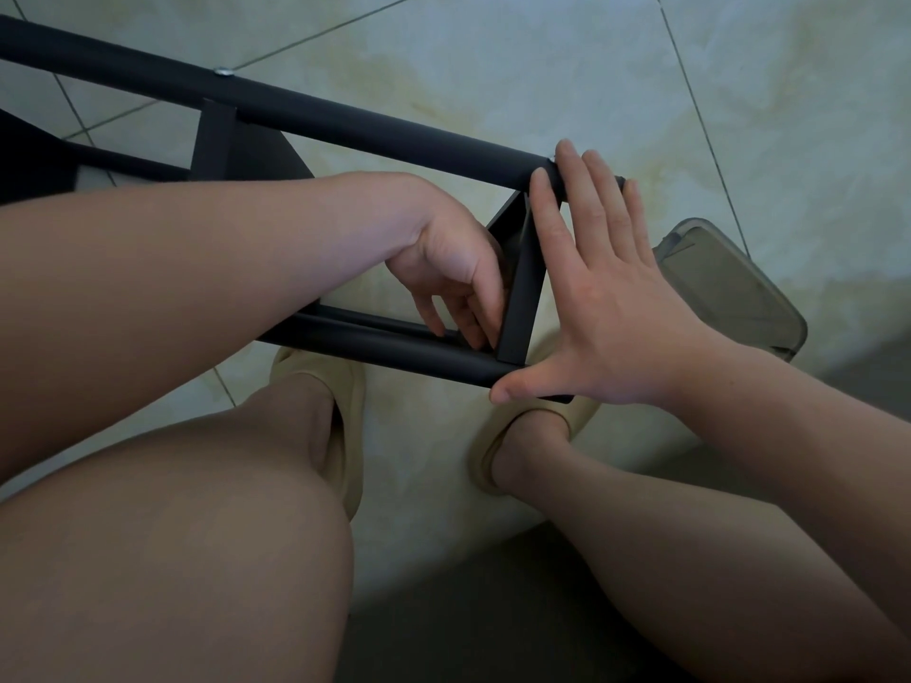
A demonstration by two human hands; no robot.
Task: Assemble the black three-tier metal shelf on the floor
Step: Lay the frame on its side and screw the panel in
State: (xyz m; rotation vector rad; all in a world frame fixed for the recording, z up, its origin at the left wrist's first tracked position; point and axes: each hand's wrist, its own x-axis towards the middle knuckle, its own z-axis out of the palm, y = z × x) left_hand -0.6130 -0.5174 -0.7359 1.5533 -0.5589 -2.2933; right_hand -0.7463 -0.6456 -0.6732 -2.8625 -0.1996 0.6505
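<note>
Two bare hands meet at one end of the black metal shelf frame [345,125], which lies on its side, low over a pale tiled floor [493,66], in front of a seated person's knees. The frame shows as two round black tubes running from the left toward the middle, joined by flat black crosspieces.

The right hand [606,308] is spread flat with straight fingers across the open end of the frame. Its fingertips [572,179] rest on the end of the far tube and its thumb [512,386] presses the end of the near tube [394,350].

The left hand [453,268] reaches down between the tubes. Its fingers curl toward the spot where the end crosspiece [520,293] joins the near tube, touching it. Whether they pinch anything small cannot be made out.

A silver screw head [223,71] sits on the far tube, beside a second crosspiece [214,140]. Both feet wear beige slippers [345,386] on the floor just under the near tube. A grey translucent plastic object [734,288] lies on the floor to the right, close behind the right hand.
</note>
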